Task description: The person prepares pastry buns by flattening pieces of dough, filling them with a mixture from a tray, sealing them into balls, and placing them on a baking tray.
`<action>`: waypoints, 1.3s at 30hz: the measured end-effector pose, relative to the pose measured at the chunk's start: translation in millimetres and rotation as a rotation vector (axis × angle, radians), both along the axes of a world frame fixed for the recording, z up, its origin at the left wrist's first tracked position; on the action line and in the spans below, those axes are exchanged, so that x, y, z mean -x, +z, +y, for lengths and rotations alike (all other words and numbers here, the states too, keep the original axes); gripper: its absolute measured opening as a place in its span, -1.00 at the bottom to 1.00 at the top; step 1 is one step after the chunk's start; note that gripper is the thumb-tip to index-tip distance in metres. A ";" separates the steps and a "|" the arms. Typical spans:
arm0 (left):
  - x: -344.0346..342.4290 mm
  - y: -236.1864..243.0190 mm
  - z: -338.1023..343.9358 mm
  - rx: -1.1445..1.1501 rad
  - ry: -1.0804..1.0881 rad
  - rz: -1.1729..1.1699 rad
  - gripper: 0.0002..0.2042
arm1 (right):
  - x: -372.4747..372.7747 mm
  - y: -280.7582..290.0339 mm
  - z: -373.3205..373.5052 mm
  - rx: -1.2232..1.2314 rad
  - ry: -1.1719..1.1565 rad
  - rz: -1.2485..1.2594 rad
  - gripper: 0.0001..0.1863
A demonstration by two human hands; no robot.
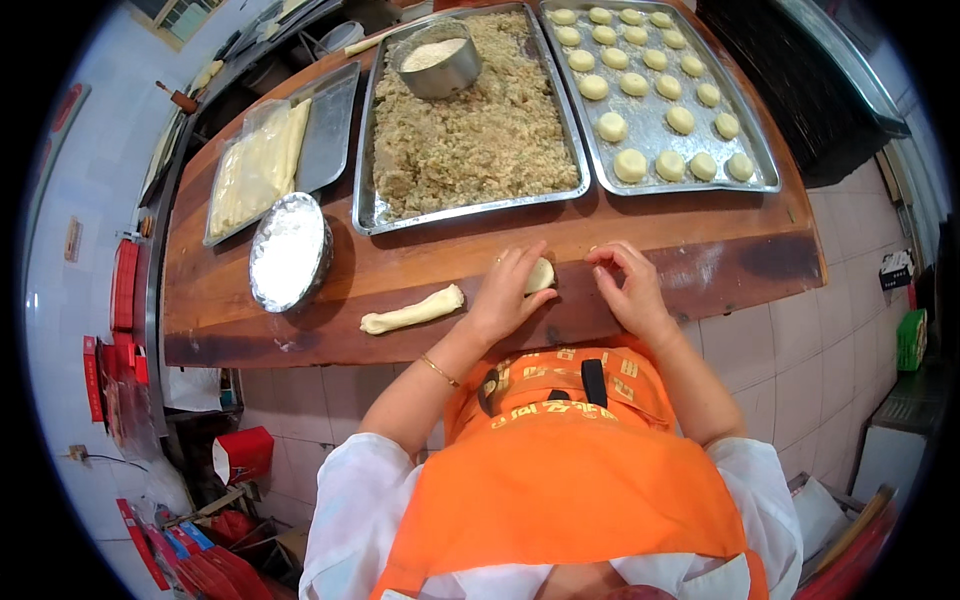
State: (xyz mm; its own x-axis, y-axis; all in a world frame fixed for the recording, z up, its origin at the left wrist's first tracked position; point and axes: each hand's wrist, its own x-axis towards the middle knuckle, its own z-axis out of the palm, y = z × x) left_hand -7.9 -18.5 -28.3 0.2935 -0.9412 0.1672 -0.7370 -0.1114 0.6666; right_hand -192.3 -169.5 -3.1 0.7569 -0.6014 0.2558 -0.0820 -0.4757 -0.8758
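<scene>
My left hand curves round a small pale dough disc at the table's near edge. The thumb lies on its near side and the fingers on its far side, partly covering it. To the right, my right hand is just above the table, fingers bent, thumb and fingertips apart, with nothing visible between them. A short dough rope lies on the wood left of my left hand.
A tray of crumbly filling bears a metal cup of pale grains. At right is a tray with several round dough pieces. A bowl of white flour and a tray of plastic-covered dough sheets stand left on the wooden table.
</scene>
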 end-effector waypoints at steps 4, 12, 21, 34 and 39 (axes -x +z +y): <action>3.4 6.3 -7.9 0.175 0.088 1.230 -0.47 | -22.0 13.7 7.1 0.161 0.129 0.031 -0.48; 15.0 22.4 -49.0 0.343 0.032 1.872 -0.36 | -53.2 37.1 -13.2 0.509 0.160 0.053 -0.26; 14.1 47.6 -51.4 0.258 0.082 1.273 -0.46 | -54.0 29.2 -172.2 0.544 -0.234 0.124 -0.41; -7.4 35.4 18.0 0.492 0.320 1.213 -0.56 | -81.8 -3.2 -262.2 0.586 -0.238 0.511 -0.38; -29.5 31.3 54.5 0.310 0.477 0.701 -0.64 | -73.1 36.2 -260.6 -0.306 -0.451 -0.473 -0.63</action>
